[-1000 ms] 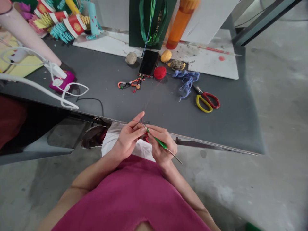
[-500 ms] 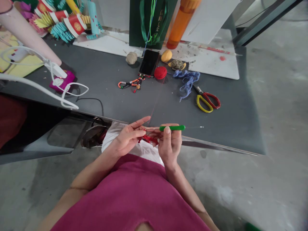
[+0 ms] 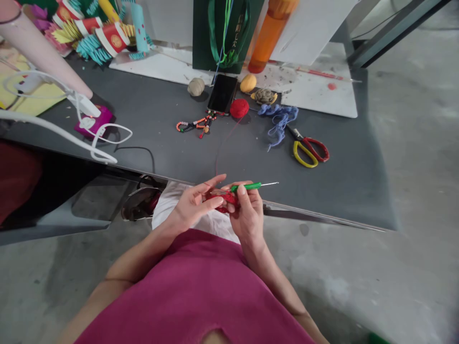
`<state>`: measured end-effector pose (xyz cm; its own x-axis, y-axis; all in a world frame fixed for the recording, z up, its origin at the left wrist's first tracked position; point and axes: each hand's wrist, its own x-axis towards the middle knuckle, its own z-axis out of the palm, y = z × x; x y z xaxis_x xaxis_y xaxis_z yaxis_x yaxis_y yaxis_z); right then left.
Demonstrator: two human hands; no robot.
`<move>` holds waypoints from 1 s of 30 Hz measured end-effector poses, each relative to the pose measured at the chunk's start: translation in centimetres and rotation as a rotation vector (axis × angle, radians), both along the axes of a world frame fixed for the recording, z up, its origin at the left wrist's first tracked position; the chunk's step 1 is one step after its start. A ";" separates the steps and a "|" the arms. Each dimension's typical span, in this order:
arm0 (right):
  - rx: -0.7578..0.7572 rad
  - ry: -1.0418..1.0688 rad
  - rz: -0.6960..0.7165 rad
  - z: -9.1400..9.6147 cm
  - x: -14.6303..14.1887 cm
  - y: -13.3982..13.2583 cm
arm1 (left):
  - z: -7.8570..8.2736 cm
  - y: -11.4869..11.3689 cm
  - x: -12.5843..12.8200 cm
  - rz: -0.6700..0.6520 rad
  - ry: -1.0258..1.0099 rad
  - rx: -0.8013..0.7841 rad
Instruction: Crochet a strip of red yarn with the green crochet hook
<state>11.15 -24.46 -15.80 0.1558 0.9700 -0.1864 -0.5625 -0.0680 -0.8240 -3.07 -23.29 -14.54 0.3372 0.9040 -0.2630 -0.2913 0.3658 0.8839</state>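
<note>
My right hand (image 3: 247, 215) pinches a green-handled crochet hook (image 3: 251, 186), its metal end pointing right along the table's near edge. My left hand (image 3: 193, 203) holds a small red crochet piece (image 3: 221, 198) between thumb and fingers, with the index finger stretched out. A thin red yarn strand (image 3: 222, 143) runs from the piece up across the grey table (image 3: 172, 148) to a red yarn ball (image 3: 239, 108).
On the table lie yellow-and-red scissors (image 3: 308, 149), blue yarn (image 3: 278, 117), a black phone (image 3: 223, 93), a bead string (image 3: 195, 124), beige and yellow yarn balls, an orange bottle (image 3: 270, 33), a green bag (image 3: 222, 33), and white cables with a pink device (image 3: 93, 122) at left.
The right hand turned the hook from slanting down-right to lying level, then drew it left into the red piece. The yarn strand now hangs slack in a curve.
</note>
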 end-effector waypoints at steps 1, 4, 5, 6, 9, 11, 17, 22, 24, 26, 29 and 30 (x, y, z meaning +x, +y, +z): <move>-0.003 0.015 0.000 0.0 0.2 0.1 | -0.1 0.1 -0.2 -0.016 0.059 0.049; -0.022 0.030 0.007 0.2 0.5 0.4 | -0.1 0.1 -0.4 -0.041 0.233 0.182; -0.029 0.024 0.010 0.3 0.5 0.4 | 0.0 0.0 -0.4 -0.040 0.278 0.216; -0.037 0.016 0.011 0.3 0.5 0.4 | 0.1 0.0 -0.3 -0.034 0.313 0.242; -0.057 -0.007 0.019 0.2 0.5 0.3 | 0.6 -0.4 -0.1 -0.054 0.346 0.243; -0.057 -0.014 0.039 0.2 0.5 0.3 | 0.5 -0.6 -0.1 -0.107 0.312 0.208; -0.067 -0.016 0.045 -0.1 0.5 0.2 | 0.0 -0.8 -0.4 -0.208 0.230 0.169; -0.056 0.029 0.061 -0.4 0.8 0.3 | 0.3 -0.6 -0.9 -0.287 0.319 0.284; -0.044 0.045 0.066 -0.3 1.0 0.4 | 0.6 -0.4 -1.2 -0.308 0.343 0.331; -0.033 0.051 0.077 -0.2 1.4 0.4 | 0.8 -0.2 -1.5 -0.277 0.325 0.350; -0.017 0.062 0.100 0.1 1.9 0.5 | 1.4 0.0 -2.0 -0.166 0.317 0.276; -0.013 0.066 0.104 0.2 2.0 0.5 | 1.6 0.0 -2.1 -0.127 0.319 0.230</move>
<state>13.18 -23.97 -15.65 0.0410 0.9777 -0.2058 -0.6050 -0.1396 -0.7839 -5.16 -23.26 -12.99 0.3837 0.9079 -0.1688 0.0457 0.1639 0.9854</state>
